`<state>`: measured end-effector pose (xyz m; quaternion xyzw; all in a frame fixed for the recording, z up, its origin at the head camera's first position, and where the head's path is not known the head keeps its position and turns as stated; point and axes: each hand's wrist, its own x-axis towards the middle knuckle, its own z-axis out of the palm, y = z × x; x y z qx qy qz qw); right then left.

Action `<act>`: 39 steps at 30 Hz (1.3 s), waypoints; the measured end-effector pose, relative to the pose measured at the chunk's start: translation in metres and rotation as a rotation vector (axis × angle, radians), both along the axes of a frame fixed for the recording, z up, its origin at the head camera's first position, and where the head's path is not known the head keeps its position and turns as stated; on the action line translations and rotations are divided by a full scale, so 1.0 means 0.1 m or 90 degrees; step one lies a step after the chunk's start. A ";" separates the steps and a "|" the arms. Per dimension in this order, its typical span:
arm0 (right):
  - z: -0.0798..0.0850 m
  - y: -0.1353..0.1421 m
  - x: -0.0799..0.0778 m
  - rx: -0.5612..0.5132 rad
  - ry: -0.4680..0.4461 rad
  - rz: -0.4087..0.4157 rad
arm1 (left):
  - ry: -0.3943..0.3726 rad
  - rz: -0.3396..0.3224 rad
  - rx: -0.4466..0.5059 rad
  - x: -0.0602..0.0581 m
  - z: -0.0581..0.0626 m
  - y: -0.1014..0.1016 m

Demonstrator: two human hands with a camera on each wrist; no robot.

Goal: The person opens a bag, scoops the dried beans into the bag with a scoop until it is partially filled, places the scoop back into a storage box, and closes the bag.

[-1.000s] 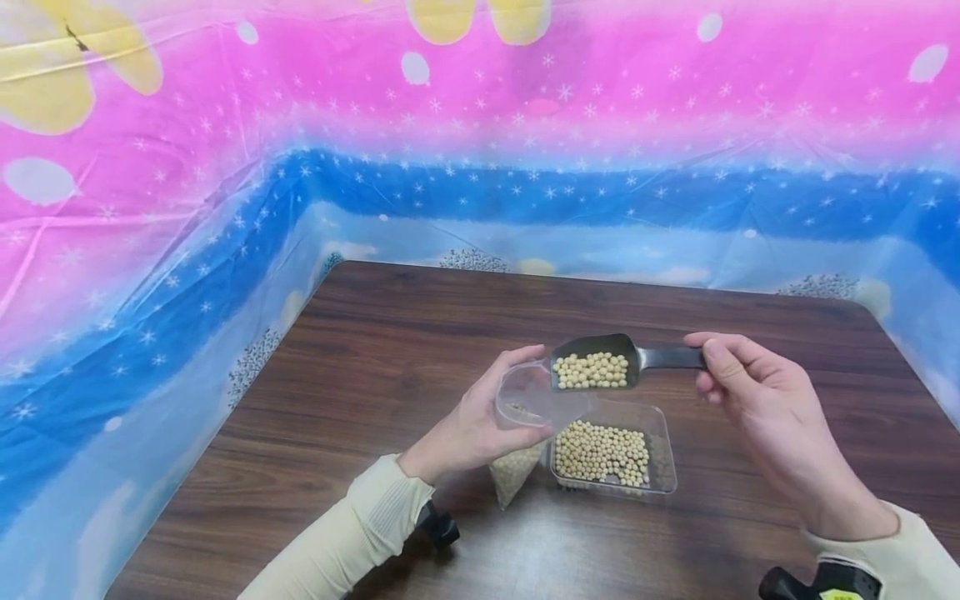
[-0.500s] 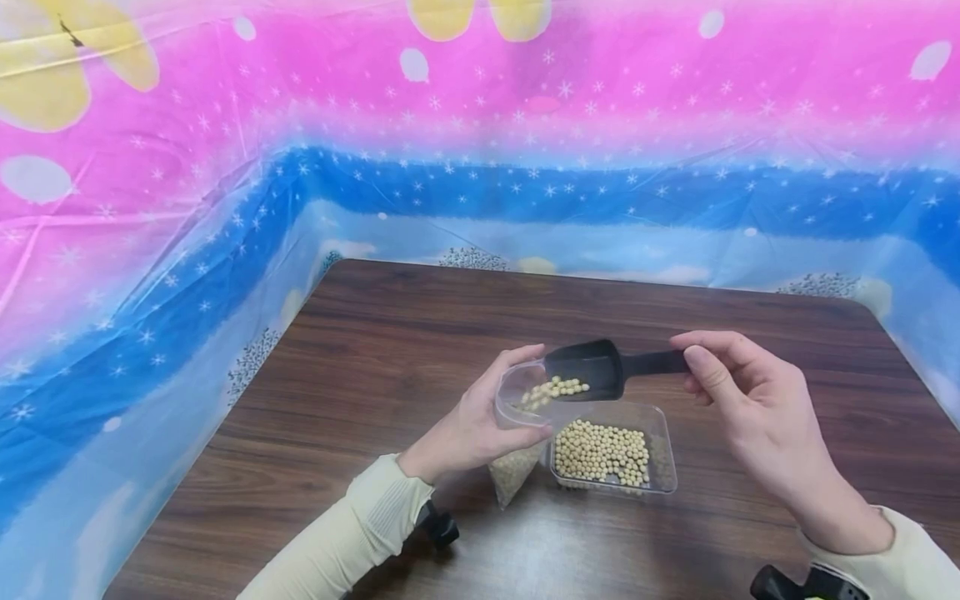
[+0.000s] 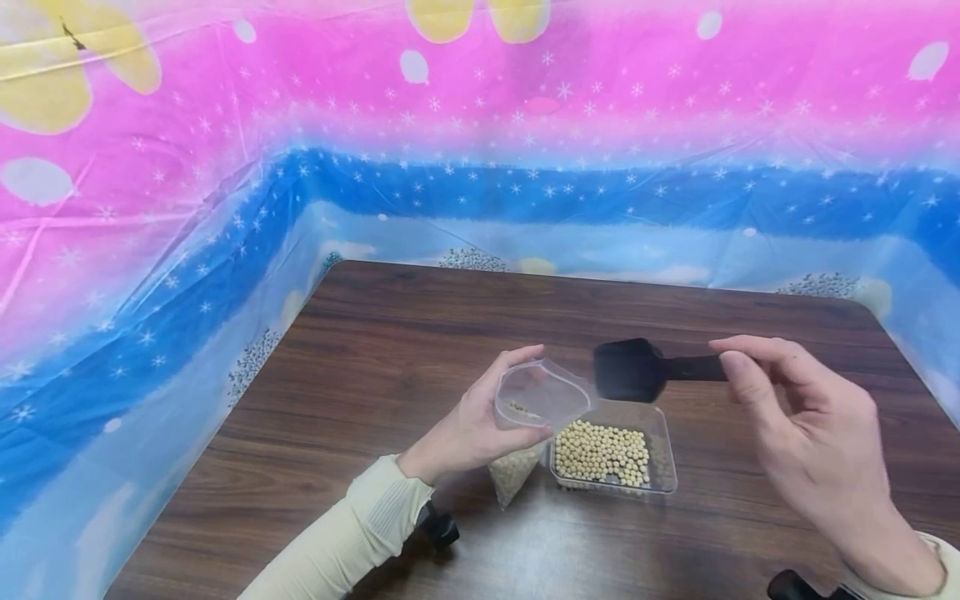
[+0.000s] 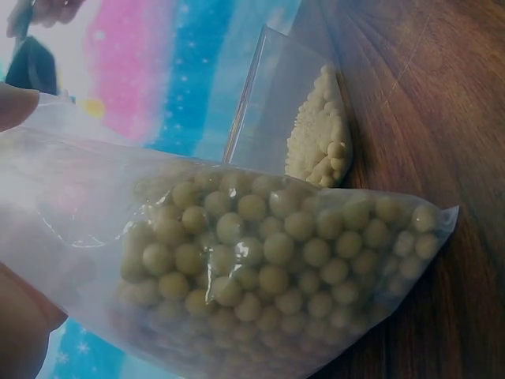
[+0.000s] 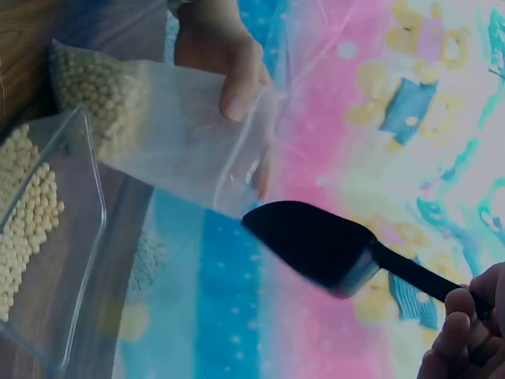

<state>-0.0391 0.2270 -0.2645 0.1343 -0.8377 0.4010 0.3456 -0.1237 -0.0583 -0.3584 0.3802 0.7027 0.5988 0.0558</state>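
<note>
In the head view my left hand grips a clear plastic bag around its top, thumb below and fingers above, and its mouth gapes toward the right. Pale round soybeans fill the lower part of the bag in the left wrist view. My right hand pinches the end of a black scoop's handle. The scoop is tilted, its blade just right of the bag's mouth and apart from it; no beans show on it. Its tip points toward the bag in the right wrist view.
Below the scoop, a clear rectangular container holds more soybeans, right beside the bag. Both stand on a dark wooden table. A pink and blue patterned cloth hangs around the table's back and sides.
The scoop, full of beans a second ago, has tipped its beans into the bag. My right hand has since drawn it back rightward, out of the bag's mouth. The left hand stays put.
</note>
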 end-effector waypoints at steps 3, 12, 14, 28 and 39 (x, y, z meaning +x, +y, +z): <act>-0.05 0.08 0.02 0.005 -0.046 -0.025 | -0.010 -0.005 0.007 0.00 0.00 -0.01; -0.54 0.17 0.01 0.130 -0.218 -0.019 | -0.042 -0.007 0.008 0.00 -0.01 0.00; -0.61 0.16 0.01 0.141 -0.234 -0.015 | -0.033 -0.006 0.006 0.00 -0.02 -0.01; -0.77 0.13 -0.04 0.068 -0.325 -0.005 | -0.016 0.000 0.006 0.00 -0.02 0.00; -0.90 0.18 -0.04 0.021 -0.343 -0.007 | -0.023 0.001 0.000 0.00 0.00 0.00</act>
